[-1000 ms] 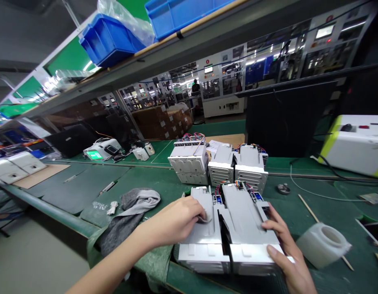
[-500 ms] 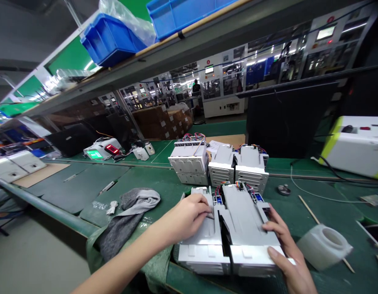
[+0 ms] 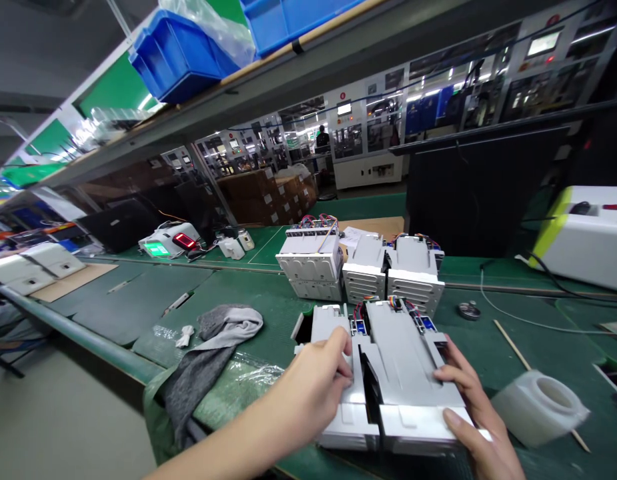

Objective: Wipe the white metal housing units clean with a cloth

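Two grey metal modules lie side by side at the bench's front edge, coloured wires and blue connectors at their far ends. My left hand is closed, fingertips pinched together over the top of the left module. Whatever those fingers hold, if anything, is hidden. At the right side, my right hand grips the right module, thumb on its front face and fingers along the side edge. A narrow dark gap separates the two modules.
Behind stand more grey modules. A grey cloth lies left. On the right are a white translucent container, a wooden stick and a small round metal part. A shelf with blue bins hangs overhead.
My left hand has moved nearer along the left module's top, towards its front, uncovering its far left side. My right hand keeps its grip on the right module. The view has shifted slightly.
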The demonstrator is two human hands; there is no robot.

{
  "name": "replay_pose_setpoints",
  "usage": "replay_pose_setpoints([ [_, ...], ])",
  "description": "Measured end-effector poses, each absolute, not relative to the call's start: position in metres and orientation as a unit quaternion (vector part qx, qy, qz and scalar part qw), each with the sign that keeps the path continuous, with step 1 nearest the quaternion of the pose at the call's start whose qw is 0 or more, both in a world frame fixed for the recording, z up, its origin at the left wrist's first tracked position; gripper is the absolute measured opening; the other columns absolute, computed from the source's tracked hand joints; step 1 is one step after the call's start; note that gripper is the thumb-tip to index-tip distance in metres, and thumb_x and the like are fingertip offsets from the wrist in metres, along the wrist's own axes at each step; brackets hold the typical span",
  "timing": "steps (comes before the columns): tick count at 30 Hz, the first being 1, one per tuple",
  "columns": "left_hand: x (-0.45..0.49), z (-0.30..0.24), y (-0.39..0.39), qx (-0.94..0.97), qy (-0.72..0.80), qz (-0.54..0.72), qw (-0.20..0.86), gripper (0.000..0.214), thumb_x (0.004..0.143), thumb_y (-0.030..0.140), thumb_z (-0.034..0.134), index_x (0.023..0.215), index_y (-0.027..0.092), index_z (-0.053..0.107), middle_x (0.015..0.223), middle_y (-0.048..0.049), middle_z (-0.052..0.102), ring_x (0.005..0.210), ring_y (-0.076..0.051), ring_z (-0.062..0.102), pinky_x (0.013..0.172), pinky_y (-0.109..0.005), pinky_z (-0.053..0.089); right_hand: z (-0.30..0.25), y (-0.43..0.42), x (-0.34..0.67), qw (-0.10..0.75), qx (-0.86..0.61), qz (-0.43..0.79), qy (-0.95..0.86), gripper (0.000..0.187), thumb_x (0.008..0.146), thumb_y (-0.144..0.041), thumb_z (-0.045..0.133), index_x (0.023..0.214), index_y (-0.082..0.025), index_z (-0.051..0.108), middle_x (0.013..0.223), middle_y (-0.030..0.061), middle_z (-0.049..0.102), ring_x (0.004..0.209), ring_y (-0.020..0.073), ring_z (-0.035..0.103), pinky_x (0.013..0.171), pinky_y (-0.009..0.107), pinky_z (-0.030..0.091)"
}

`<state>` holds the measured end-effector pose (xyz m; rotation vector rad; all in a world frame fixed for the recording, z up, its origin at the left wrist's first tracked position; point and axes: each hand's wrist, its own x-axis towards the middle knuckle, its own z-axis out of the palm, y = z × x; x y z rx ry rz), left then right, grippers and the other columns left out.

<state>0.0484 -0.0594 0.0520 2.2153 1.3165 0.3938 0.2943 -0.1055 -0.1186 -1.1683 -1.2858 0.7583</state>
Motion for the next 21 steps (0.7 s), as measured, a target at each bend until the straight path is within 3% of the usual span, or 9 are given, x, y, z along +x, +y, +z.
replay_pose_setpoints([
  [10, 0.054, 0.060, -0.051, 0.813, 0.491, 0.122, 0.289, 0.034, 0.071, -0.001, 0.052, 0.076, 0.024, 0.031, 0.070, 0.0034, 0.060, 0.065, -0.014, 0.059, 0.054, -0.020, 0.035, -0.120, -0.105, 0.296, 0.584, -0.499, 0.322, -0.553, 0.030, 0.083, -0.046, 0.060, 0.110, -0.033, 0.062, 0.160, -0.0022, 0.026, 0.143, 0.0367, 0.030, 0.091, 0.039, 0.053],
  [16, 0.058, 0.058, -0.034, 0.804, 0.512, 0.137, 0.270, 0.035, 0.072, -0.002, 0.050, 0.075, 0.025, 0.028, 0.062, 0.0053, 0.052, 0.062, -0.014, 0.055, 0.055, -0.022, 0.032, -0.117, -0.108, 0.295, 0.572, -0.509, 0.304, -0.568, 0.032, 0.084, -0.046, 0.059, 0.114, -0.033, 0.060, 0.160, -0.0013, 0.026, 0.145, 0.0359, 0.025, 0.098, 0.042, 0.048],
  [21, 0.055, 0.062, -0.051, 0.815, 0.488, 0.116, 0.291, 0.033, 0.071, 0.000, 0.052, 0.075, 0.024, 0.030, 0.067, 0.0045, 0.058, 0.064, -0.014, 0.056, 0.054, -0.021, 0.033, -0.120, -0.107, 0.296, 0.576, -0.506, 0.313, -0.561, 0.031, 0.085, -0.046, 0.057, 0.113, -0.032, 0.061, 0.160, -0.0006, 0.026, 0.145, 0.0354, 0.025, 0.098, 0.041, 0.048],
])
